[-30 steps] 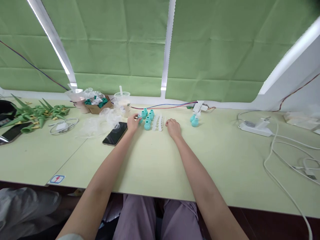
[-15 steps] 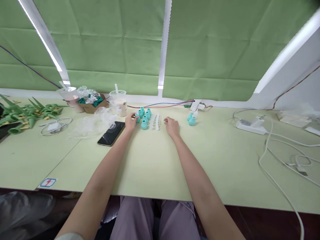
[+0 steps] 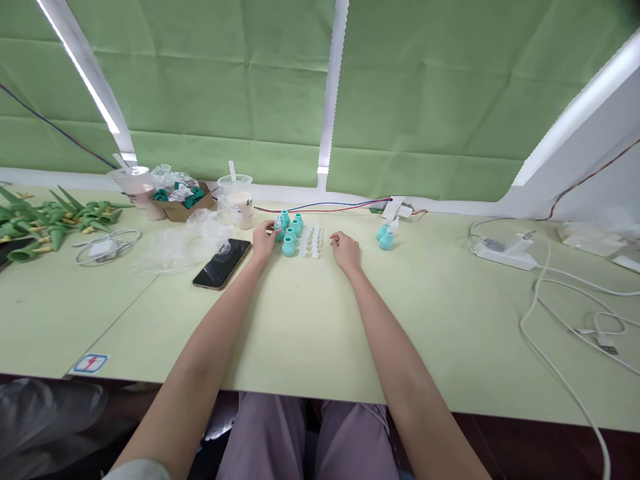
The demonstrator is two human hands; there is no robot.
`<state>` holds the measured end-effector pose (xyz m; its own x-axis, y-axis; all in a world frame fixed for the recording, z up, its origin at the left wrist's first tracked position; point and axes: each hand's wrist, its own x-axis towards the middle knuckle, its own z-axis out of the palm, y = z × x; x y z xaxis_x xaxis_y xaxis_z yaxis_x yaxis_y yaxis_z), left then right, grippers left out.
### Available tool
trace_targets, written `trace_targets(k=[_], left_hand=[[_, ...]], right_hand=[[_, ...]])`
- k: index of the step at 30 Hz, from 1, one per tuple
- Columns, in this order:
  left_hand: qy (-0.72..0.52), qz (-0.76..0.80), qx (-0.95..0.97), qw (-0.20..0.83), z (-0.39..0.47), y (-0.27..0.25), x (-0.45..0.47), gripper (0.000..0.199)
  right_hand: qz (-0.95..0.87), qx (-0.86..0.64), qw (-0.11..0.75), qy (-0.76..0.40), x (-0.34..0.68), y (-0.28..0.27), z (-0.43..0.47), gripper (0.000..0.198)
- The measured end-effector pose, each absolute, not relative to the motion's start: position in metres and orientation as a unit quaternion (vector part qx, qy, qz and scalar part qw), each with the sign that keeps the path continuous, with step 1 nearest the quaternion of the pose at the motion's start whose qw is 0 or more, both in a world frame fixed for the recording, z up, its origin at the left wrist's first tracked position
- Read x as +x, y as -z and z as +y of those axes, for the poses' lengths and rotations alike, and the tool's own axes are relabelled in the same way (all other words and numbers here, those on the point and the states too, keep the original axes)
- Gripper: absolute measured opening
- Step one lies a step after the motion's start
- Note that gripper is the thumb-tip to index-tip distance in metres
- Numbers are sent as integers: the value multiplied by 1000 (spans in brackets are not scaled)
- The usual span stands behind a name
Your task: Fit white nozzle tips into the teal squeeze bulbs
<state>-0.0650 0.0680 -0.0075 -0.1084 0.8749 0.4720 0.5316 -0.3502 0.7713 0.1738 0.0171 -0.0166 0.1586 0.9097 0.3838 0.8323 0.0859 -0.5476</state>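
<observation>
My left hand [image 3: 263, 240] has its fingers closed round a small turquoise bulb-shaped piece [image 3: 279, 233] with a pale bit at its top. Beside it stand several more turquoise bulbs [image 3: 289, 247] with open necks, in loose rows. To their right lie rows of small white pieces [image 3: 315, 243], then some clear, tiny ones [image 3: 325, 237]. My right hand [image 3: 345, 251] rests on the table by these clear pieces, thumb and fingers pinched together; whatever is between them is too small to make out. Farther right is a group of turquoise bulbs [image 3: 385, 241], one topped with a white piece.
A phone [image 3: 221, 264] and a crumpled plastic bag [image 3: 175, 247] lie left of my left hand. Behind are a drink cup [image 3: 241, 210] and a cardboard box [image 3: 185, 210]. Green plant-like parts [image 3: 60, 223] fill the far left. A power strip [image 3: 503, 255] with cables is on the right.
My left hand has shifted slightly right with the turquoise bulb, whose pale top shows more clearly. My right hand stays nearly in place. The view has moved a little.
</observation>
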Motion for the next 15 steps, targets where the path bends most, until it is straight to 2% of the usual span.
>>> trace_targets(k=[11, 15], left_hand=[[-493, 558, 656, 124, 73, 15, -70, 25], [-517, 565, 641, 54, 58, 4, -68, 25]], right_hand=[[-652, -672, 349, -32, 172, 14, 13, 21], [-649, -638, 414, -2, 171, 8, 6, 21]])
